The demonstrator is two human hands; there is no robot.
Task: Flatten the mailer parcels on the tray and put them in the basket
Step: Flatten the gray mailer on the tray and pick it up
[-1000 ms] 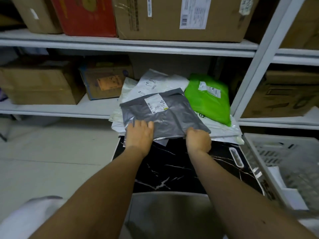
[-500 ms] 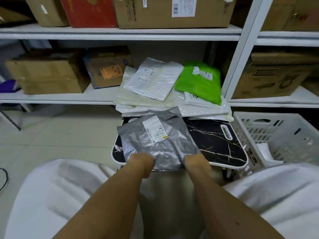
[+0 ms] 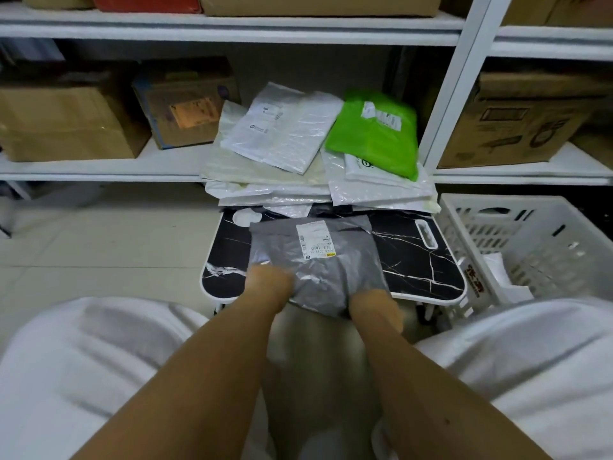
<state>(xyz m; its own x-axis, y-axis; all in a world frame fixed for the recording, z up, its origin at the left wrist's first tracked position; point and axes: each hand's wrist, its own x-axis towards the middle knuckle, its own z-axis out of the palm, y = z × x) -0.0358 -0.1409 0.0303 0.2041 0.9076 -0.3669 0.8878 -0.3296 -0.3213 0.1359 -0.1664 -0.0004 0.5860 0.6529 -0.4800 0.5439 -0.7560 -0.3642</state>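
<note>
nearest, white-clad knees frame two bare forearms. left hand [image 3: 269, 283] and right hand [image 3: 374, 305] each grasp the near edge of a crinkled grey plastic mailer parcel [image 3: 318, 267], fingers tucked under it and hidden. the parcel lies on the black marble-patterned tray [image 3: 421, 260], near edge overhanging, a white printed label [image 3: 315, 240] facing up, its text too blurred to read. right of the tray stands a white slotted plastic basket [image 3: 517, 240], partly cut off. beyond, a heap of white plastic mailers [image 3: 285, 141] and a bright green plastic mailer [image 3: 374, 134] covers the tray's far end. brown cardboard boxes [image 3: 63, 124] sit on white metal shelving [image 3: 232, 31] behind.
</note>
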